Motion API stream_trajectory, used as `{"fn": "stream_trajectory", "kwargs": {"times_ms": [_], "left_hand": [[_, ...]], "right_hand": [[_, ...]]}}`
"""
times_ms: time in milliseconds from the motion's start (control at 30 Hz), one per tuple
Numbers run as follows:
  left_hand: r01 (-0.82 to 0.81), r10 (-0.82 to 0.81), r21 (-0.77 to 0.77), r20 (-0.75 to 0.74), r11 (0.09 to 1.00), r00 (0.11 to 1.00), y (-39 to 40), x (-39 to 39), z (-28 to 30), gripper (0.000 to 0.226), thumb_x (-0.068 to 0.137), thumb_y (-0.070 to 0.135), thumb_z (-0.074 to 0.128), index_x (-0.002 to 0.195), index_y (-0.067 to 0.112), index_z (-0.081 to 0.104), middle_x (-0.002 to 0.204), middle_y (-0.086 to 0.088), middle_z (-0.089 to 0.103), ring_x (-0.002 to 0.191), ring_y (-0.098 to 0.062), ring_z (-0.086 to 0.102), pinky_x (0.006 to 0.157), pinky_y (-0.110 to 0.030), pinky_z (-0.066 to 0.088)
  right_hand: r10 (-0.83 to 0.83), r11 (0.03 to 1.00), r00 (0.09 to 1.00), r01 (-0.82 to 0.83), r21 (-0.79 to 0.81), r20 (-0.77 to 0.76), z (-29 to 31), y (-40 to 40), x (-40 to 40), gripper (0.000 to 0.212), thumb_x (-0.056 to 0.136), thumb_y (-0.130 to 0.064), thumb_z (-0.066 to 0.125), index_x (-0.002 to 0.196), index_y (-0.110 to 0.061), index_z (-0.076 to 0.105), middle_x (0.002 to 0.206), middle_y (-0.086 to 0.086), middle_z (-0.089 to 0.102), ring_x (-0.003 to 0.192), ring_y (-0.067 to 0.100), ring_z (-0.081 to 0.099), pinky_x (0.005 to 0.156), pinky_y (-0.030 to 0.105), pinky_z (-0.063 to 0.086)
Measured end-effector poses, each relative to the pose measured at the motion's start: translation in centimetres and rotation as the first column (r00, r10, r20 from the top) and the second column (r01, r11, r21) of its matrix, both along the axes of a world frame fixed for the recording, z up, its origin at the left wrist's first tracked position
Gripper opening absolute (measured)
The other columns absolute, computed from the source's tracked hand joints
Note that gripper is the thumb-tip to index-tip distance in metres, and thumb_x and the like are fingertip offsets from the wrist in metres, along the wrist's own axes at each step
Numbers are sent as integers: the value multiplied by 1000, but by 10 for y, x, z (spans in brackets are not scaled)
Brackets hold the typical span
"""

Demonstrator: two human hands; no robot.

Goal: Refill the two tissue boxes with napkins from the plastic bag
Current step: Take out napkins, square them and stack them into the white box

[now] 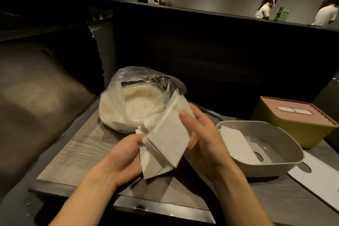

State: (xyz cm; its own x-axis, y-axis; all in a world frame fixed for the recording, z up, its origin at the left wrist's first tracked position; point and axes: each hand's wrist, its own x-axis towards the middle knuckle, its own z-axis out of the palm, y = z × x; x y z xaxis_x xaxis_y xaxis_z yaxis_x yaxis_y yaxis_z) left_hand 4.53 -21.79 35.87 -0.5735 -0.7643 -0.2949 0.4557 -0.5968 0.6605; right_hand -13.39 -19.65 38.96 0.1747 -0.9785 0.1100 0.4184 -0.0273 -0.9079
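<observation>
Above table: left hand and right hand grip napkin stack, fingers curled round it.

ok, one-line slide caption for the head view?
Both hands, left hand and right hand, hold white napkins beside open grey tissue box.

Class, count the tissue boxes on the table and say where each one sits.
2. The open grey tissue box sits right of the hands, holding some napkins; the lidded yellow tissue box stands just behind it.
</observation>
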Motion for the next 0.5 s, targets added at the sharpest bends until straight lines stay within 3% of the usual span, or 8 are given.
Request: {"fn": "stream_trajectory", "kwargs": {"times_ms": [67, 167, 267, 333, 433, 500], "left_hand": [[25, -24, 21, -36, 999, 999, 0, 1, 0, 47, 101, 12, 48, 146, 1, 52, 148, -25, 53, 139, -38, 50, 118, -52, 38], [29, -27, 14, -88, 999, 996, -2, -1, -1, 47, 105, 24, 42, 147, 4, 52, 147, -23, 55, 139, -36, 51, 120, -52, 36], [-40, 34, -33, -157, 999, 987, 0, -1, 2, 59, 108, 50, 34, 148, 12, 53, 149, -20, 54, 140, -37, 51, 120, -54, 35], [-41, 22, -106, -173, 994, 985, 2, -2, 0, 64, 103, 60, 44, 148, 14, 54, 151, -20, 52, 142, -35, 48, 119, -52, 36], [-31, 53, -269, 75, 963, 996, 4, -6, -6, 64, 74, 34, 90, 131, 15, 69, 131, -21, 68, 119, -36, 67, 95, -49, 58], [-59, 130, -325, 199, 944, 971, 3, -9, -10, 60, 71, 15, 87, 128, 10, 68, 123, -23, 71, 112, -40, 69, 90, -48, 60]], "right_hand": [[-47, 999, 991, 47, -8, -124, -12, 0, 0, 41, 92, -18, 75, 132, -15, 65, 122, 11, 73, 115, 38, 69, 97, 50, 56], [-223, 971, 932, 185, -155, -286, -20, 0, 0, 35, 90, -21, 74, 124, -24, 69, 116, -3, 75, 109, 23, 72, 92, 43, 61], [-320, 940, 896, 260, -220, -308, -21, 0, -2, 40, 87, -30, 75, 126, -31, 68, 118, -16, 72, 112, 11, 69, 93, 42, 61], [-358, 926, 882, 294, -235, -307, -24, 0, -5, 44, 84, -33, 75, 127, -33, 66, 119, -19, 70, 114, 10, 68, 91, 41, 62], [-344, 927, 886, 269, -261, -310, -29, 2, -8, 43, 87, -28, 75, 128, -31, 66, 121, -15, 70, 114, 14, 69, 90, 41, 62], [-332, 931, 889, 255, -261, -316, -29, 3, -9, 38, 92, -28, 74, 128, -27, 67, 117, -11, 72, 110, 14, 71, 88, 35, 61]]}}
